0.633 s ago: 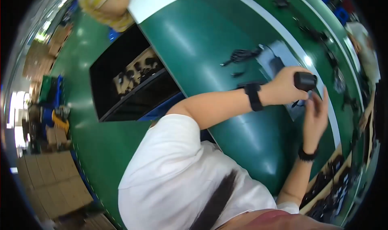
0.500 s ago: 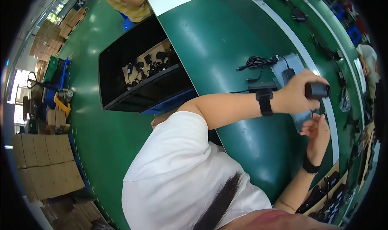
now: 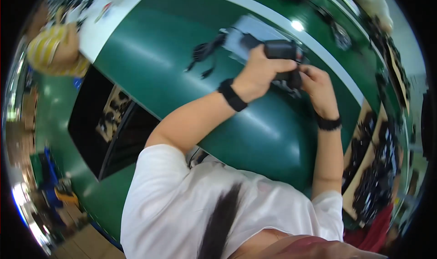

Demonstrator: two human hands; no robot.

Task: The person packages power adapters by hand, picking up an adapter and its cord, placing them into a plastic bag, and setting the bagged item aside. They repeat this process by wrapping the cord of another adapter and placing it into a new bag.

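Observation:
My left hand (image 3: 256, 76) is wrapped round a black blocky device (image 3: 280, 49) whose exact kind I cannot make out. Close against its right side, my right hand (image 3: 321, 89) has thumb and fingers pinched at a small dark part (image 3: 295, 80); the join is blurred and partly covered by the fingers. Just beyond my left hand lie pale clear plastic bags (image 3: 250, 24) on the green table (image 3: 268, 131). A coiled black cable (image 3: 205, 51) with loose plug ends rests to the left of these bags.
Trays of bundled black cables (image 3: 373, 177) stand at the right. A black bin (image 3: 88, 117) with small dark parts sits off the table's left edge. At the far left is another person in a striped yellow sleeve (image 3: 45, 49). A white rail (image 3: 318, 54) runs along the far side.
My view has swung to the right, so the table and bin appear further left. The right hand's fingers, loosely curled before, have come up to the black device and pinch at it.

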